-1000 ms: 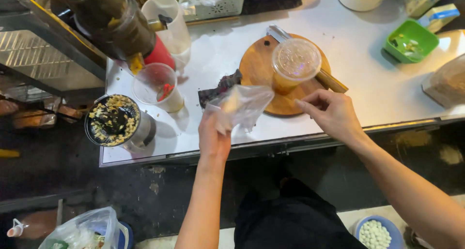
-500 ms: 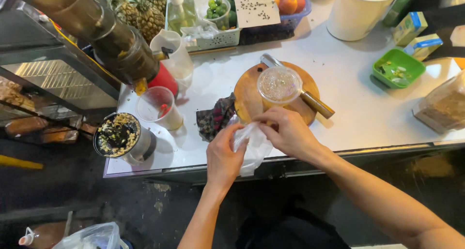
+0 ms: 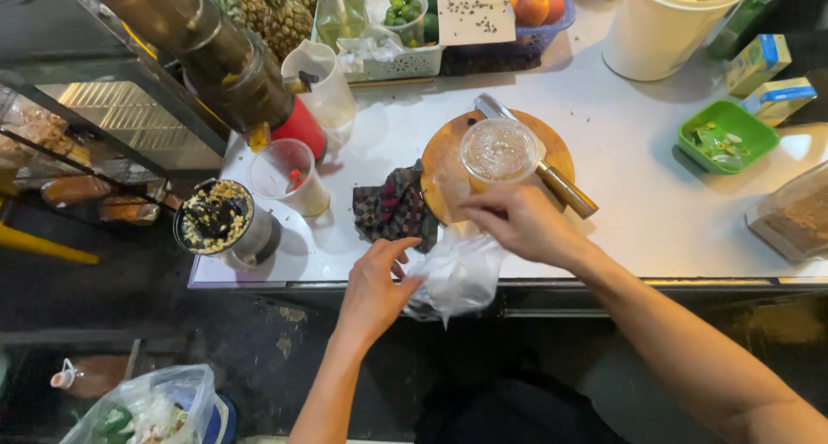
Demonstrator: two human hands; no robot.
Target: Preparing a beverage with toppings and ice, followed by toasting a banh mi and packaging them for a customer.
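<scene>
A thin, clear, crumpled plastic bag [image 3: 457, 276] is held at the front edge of the white desk [image 3: 638, 202], gripped on one side by the left hand [image 3: 377, 284] with fingers closed on its rim, and on the other by the right hand [image 3: 522, 224], likewise pinched shut on the film. Just beyond the right hand, a clear lidded plastic cup [image 3: 498, 151] is seen standing on a round wooden cutting board [image 3: 448, 172], beside a wooden-handled knife [image 3: 552, 172]. A dark checked cloth [image 3: 392, 207] is noted just left of the board.
</scene>
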